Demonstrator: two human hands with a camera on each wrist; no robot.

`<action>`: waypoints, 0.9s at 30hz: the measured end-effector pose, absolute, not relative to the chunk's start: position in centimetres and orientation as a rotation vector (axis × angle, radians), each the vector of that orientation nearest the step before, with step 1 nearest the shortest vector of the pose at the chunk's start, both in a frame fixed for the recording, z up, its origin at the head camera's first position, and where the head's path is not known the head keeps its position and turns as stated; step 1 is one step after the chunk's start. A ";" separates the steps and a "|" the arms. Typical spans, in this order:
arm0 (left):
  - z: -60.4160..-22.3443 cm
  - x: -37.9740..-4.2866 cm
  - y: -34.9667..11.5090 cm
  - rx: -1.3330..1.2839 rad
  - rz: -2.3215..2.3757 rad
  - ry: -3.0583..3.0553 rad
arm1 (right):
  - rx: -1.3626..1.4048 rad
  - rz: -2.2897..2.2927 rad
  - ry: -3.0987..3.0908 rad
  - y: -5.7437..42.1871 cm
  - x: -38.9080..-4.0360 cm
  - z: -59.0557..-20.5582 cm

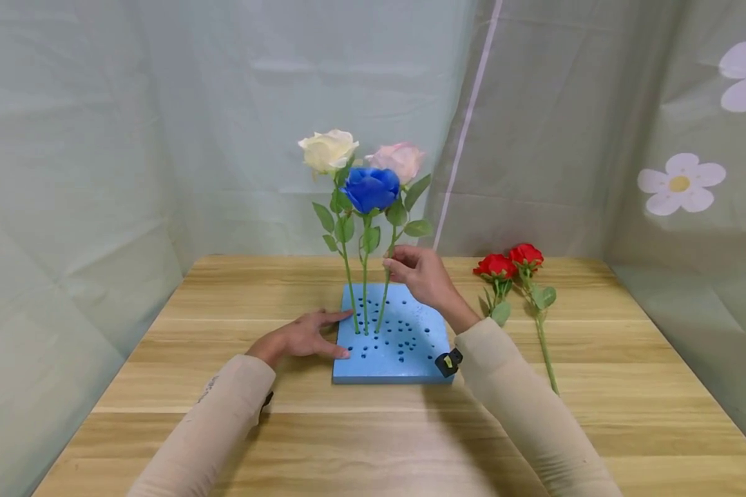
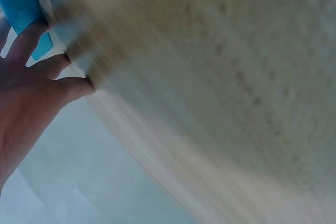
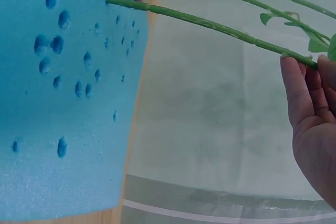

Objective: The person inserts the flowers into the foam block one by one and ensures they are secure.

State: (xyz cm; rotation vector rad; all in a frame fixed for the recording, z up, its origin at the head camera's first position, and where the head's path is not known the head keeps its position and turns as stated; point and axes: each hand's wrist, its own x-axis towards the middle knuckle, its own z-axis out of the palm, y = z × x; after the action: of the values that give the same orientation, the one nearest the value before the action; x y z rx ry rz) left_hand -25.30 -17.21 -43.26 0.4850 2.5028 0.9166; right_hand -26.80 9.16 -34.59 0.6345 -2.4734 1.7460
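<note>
Three artificial roses stand upright in a blue foam board (image 1: 382,369) full of holes: a cream rose (image 1: 328,152), a blue rose (image 1: 371,190) and a pink rose (image 1: 399,161). My right hand (image 1: 423,276) pinches the pink rose's stem (image 1: 383,304) partway up, below its leaves. In the right wrist view, thumb and fingers meet on that green stem (image 3: 210,24), whose lower end sits in a hole. With fingers spread, my left hand (image 1: 307,335) rests against the board's left side. The left wrist view shows those fingers (image 2: 50,66) on the table at the board's corner.
Two red roses, one in front (image 1: 496,266) and one behind (image 1: 525,255), lie on the wooden table (image 1: 373,442) to the right of the board. Pale fabric (image 1: 273,83) hangs around the back and sides, with white flower prints at the right.
</note>
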 end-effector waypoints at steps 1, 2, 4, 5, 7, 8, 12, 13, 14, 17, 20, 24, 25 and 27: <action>-43.2 -25.3 -17.2 0.486 0.915 2.504 | 0.627 1.734 -2.478 9.2 -26.8 -34.6; -43.2 -25.3 -17.2 0.488 0.913 2.505 | 0.620 1.726 -2.478 9.2 -26.7 -34.7; -43.2 -25.3 -17.2 0.493 0.913 2.505 | 0.602 1.704 -2.475 9.2 -26.7 -34.8; -43.2 -25.3 -17.2 0.497 0.914 2.505 | 0.593 1.697 -2.471 9.3 -26.7 -34.9; -43.2 -25.3 -17.1 0.502 0.916 2.503 | 0.570 1.708 -2.454 9.4 -26.7 -35.0; -43.2 -25.3 -17.2 0.498 0.918 2.501 | 0.559 1.726 -2.440 9.5 -26.7 -35.1; -43.2 -25.2 -17.3 0.485 0.926 2.495 | 0.531 1.789 -2.384 9.9 -26.8 -35.4; -43.2 -25.2 -17.3 0.479 0.925 2.497 | 0.530 1.802 -2.371 10.0 -26.8 -35.4; -43.2 -25.2 -17.3 0.471 0.928 2.497 | 0.524 1.807 -2.364 10.0 -26.7 -35.4; -43.2 -25.2 -17.4 0.466 0.928 2.499 | 0.528 1.802 -2.353 10.1 -26.6 -35.5; -43.3 -25.2 -17.4 0.466 0.930 2.499 | 0.547 1.790 -2.348 10.1 -26.4 -35.6; -43.4 -25.2 -17.3 0.469 0.934 2.492 | 0.593 1.750 -2.330 10.2 -25.9 -35.8; -43.4 -25.2 -17.3 0.470 0.936 2.491 | 0.601 1.742 -2.323 10.2 -25.8 -35.9; -43.4 -25.2 -17.3 0.465 0.933 2.490 | 0.611 1.725 -2.309 10.2 -25.6 -36.0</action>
State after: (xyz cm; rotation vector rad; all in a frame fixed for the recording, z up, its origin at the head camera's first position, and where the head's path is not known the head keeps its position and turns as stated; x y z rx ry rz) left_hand -25.19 -17.28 -43.41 0.4651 2.4896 0.9328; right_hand -25.56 10.24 -35.99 0.6110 -2.3088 1.7251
